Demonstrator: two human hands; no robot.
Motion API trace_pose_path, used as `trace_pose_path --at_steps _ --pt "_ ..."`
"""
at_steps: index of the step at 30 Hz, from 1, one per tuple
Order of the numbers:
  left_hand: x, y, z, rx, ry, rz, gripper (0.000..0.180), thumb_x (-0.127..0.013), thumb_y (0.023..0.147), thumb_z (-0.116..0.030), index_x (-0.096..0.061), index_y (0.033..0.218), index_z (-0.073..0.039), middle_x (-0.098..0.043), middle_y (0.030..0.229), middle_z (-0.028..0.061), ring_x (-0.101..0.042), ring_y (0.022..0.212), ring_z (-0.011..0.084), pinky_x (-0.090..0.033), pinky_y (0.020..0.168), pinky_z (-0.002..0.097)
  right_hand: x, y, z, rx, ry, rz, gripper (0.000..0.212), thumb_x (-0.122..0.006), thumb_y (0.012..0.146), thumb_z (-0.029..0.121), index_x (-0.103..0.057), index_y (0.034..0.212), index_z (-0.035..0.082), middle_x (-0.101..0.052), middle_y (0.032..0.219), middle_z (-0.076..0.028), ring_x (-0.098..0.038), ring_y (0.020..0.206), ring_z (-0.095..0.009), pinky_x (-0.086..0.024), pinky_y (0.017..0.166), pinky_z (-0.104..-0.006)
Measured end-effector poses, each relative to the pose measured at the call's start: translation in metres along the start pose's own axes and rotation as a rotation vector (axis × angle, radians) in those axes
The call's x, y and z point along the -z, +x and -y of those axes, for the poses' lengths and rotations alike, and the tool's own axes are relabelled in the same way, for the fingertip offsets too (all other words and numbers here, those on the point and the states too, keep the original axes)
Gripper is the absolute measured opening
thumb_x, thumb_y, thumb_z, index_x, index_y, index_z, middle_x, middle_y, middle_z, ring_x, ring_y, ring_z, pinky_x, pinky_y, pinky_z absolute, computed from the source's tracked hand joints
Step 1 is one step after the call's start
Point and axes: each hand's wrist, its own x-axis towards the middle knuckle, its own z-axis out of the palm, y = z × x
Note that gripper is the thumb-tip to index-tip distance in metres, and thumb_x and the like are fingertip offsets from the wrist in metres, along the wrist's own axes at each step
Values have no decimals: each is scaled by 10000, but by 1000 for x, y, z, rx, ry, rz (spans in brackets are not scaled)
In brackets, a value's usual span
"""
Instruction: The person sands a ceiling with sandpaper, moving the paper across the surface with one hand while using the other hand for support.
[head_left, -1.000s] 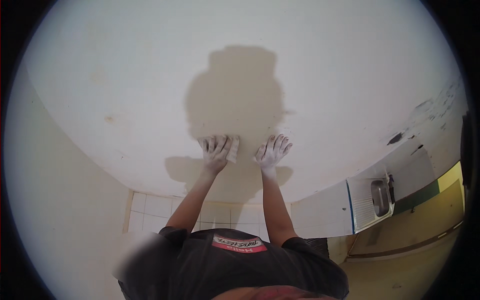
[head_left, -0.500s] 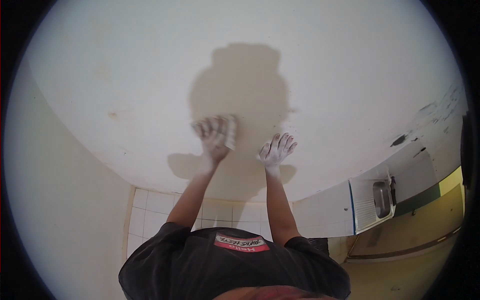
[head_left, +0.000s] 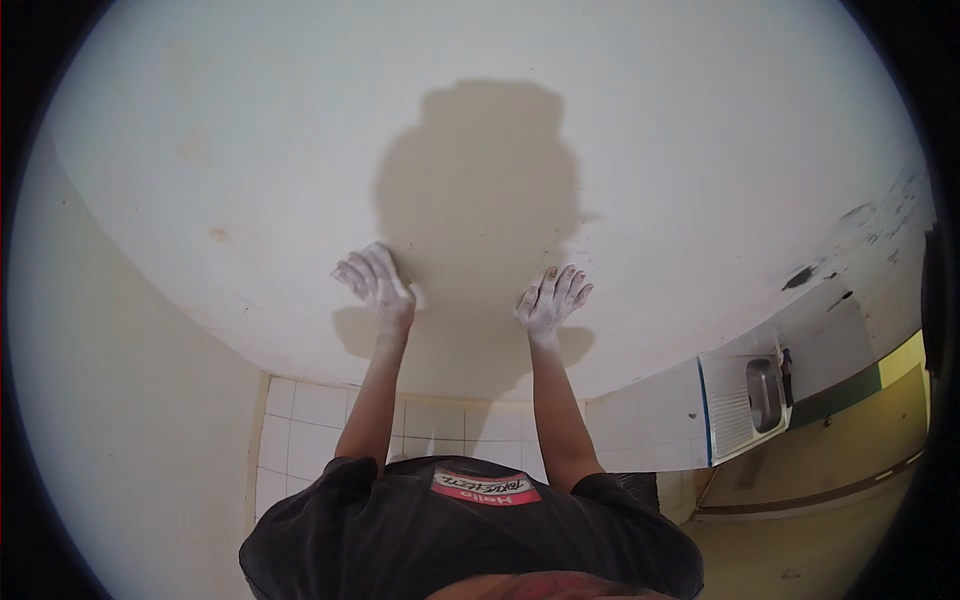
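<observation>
Against the white wall, my left hand presses a thin, pale sheet under its palm and fingers. Only the sheet's edges show beside the wrist and by the fingertips, so I cannot tell whether it is paper or cloth. White dust coats the fingers. Farther right, my right hand lies on the wall with its fingers spread, also dusted white. No object can be made out in it. My shadow falls on the wall between and above both hands.
White tiles line the wall's lower part. At the right is a counter with a metal sink and a dark bottle-like thing beside it. Black stains mark the wall above. A side wall stands at the left.
My left hand has moved left and slightly down along the wall with the pale sheet, and has tilted leftward. My right hand stays in place.
</observation>
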Motion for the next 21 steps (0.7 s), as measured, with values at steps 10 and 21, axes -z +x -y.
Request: trace_pose_path --at_steps 10,21 --pt "-11 -83 26 -378 -26 329 440 -529 865 -163 -576 1270 4 -492 1361 265 -348 1340 503 -201 1108 666 0 5 2 20 12 -39 555 -353 983 334 -367 1489 107 -236 1592 -165 -145 1488 -369 -68 1169 -595" --pt "4 24 -53 -185 -27 45 592 -529 867 -157 -404 1410 44 -283 1516 289 -150 1426 527 -117 1138 656 -1 -3 -3 2 8 -8 575 -382 977 350 -343 1505 125 -242 1593 -152 -145 1489 -360 -61 1168 -597"
